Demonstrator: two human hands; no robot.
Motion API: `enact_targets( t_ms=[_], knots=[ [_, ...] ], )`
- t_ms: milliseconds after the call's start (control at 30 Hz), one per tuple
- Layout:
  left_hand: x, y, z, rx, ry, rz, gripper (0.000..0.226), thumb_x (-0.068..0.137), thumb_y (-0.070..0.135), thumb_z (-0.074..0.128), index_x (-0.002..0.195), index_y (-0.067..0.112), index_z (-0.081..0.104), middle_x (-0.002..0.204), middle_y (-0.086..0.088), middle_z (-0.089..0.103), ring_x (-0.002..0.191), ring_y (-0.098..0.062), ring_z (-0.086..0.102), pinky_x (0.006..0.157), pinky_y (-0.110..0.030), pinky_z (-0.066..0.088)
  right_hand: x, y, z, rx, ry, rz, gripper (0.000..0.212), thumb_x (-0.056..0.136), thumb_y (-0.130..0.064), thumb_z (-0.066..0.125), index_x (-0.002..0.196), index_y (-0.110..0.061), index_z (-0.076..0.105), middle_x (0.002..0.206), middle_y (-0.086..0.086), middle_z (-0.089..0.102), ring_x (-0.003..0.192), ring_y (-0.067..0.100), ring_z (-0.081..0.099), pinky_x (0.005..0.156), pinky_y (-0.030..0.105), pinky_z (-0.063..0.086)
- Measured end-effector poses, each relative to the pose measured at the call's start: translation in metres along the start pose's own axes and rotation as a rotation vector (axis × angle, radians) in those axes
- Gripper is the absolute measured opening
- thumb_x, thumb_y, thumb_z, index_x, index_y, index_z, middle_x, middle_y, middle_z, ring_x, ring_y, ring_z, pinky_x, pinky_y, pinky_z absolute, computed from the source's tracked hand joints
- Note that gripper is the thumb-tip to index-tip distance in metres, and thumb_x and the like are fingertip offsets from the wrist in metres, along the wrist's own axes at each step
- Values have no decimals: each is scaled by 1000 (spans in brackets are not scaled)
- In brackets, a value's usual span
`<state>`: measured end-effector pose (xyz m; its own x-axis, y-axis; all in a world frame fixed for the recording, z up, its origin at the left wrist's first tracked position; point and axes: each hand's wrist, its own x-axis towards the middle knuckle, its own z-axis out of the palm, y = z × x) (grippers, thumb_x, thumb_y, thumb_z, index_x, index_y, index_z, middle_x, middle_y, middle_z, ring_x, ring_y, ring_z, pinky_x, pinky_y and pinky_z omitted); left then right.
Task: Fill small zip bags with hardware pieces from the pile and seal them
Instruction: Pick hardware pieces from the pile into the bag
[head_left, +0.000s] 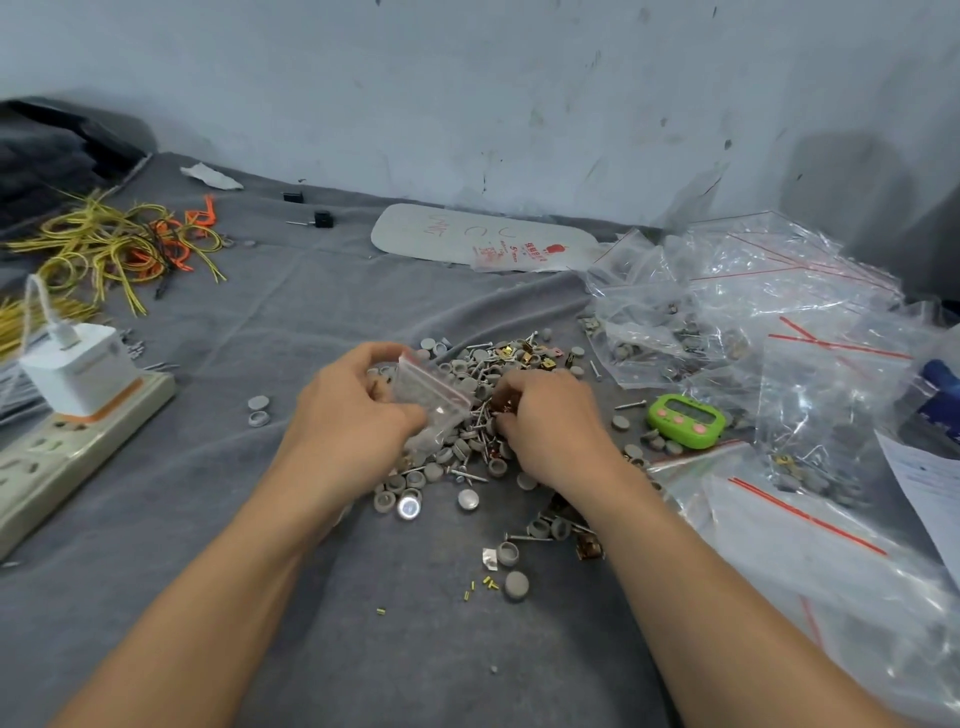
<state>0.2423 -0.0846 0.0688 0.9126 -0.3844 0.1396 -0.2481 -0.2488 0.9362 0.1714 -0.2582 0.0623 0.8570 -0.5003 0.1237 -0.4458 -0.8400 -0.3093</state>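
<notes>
Head view: the left hand (353, 410) is pinching the small zip bag (434, 400) just over the pile (478, 384). The right hand (550, 421) is digging in curled, its grip contents unclear. The bag mouth seems barely open, so pieces may be missing it and scattering across the grey cloth (208, 519).

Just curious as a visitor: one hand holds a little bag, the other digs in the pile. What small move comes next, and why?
Probably the right hand lifts pieces to the zip bag: its fingers curl into the hardware pile, and the left hand holds the bag beside it.
</notes>
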Motion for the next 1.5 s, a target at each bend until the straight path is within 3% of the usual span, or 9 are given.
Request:
enact_targets(
  t_ms=[267,467,633,733,833,1033,1200,1367,1500],
  knots=[
    [2,-1,-3,0,37,-7,54,58,20,59,101,50,72,55,17,50,48,-6,45,52,-29,38,-6,10,-10,56,45,35,20,103,-24,54,106,-27,74,104,1,73,106,25,63,103,43,44],
    [-4,1,4,259,-151,106,61,64,45,75,124,53,62,104,33,63,101,9,59,84,-24,48,-17,22,-20,-26,157,99,11,94,-39,69,85,-32,67,94,-3,73,97,23,64,98,41,47],
    [-5,6,11,176,-59,41,34,76,40,66,103,62,66,83,29,72,73,3,66,71,-34,57,-24,6,-17,111,48,14,12,88,-35,76,78,-28,73,74,-16,66,77,9,64,76,28,50],
    [-3,8,13,10,-16,-5,18,79,50,61,93,55,71,83,23,74,84,-3,70,82,-41,57,-27,-5,-11,-84,-58,-59,20,92,-43,67,96,-27,78,90,-6,75,90,21,68,86,37,55],
    [-2,10,11,-68,-40,-63,36,72,64,59,102,49,72,90,30,72,89,8,66,81,-28,50,-26,-10,-9,-214,-49,-90,17,93,-37,62,96,-26,75,94,-2,74,99,26,67,92,38,45],
    [0,13,3,-97,-203,-101,58,66,42,70,124,44,60,92,26,72,80,9,68,67,-19,44,-27,-10,-16,-246,-115,-48,10,88,-28,66,94,-25,73,92,-1,72,101,27,65,100,42,35],
    [6,11,-5,-157,-91,-113,22,89,11,67,98,26,80,93,3,79,89,-18,74,68,-23,59,-33,1,-20,-203,-133,-76,13,96,-37,62,94,-25,64,101,-3,66,104,23,60,104,44,33],
    [8,19,-17,-560,32,-157,25,97,5,58,84,6,78,88,-11,78,77,-18,76,70,-27,62,-41,11,-20,54,21,-6,21,94,-30,67,79,-30,53,79,-11,62,85,18,61,82,34,39],
    [8,27,-24,-759,57,-243,27,100,13,59,86,5,81,98,-13,78,92,-21,76,81,-33,63,-45,11,-24,399,156,35,14,91,-25,72,82,-32,64,73,-10,72,68,7,66,65,26,51]
  ],
)
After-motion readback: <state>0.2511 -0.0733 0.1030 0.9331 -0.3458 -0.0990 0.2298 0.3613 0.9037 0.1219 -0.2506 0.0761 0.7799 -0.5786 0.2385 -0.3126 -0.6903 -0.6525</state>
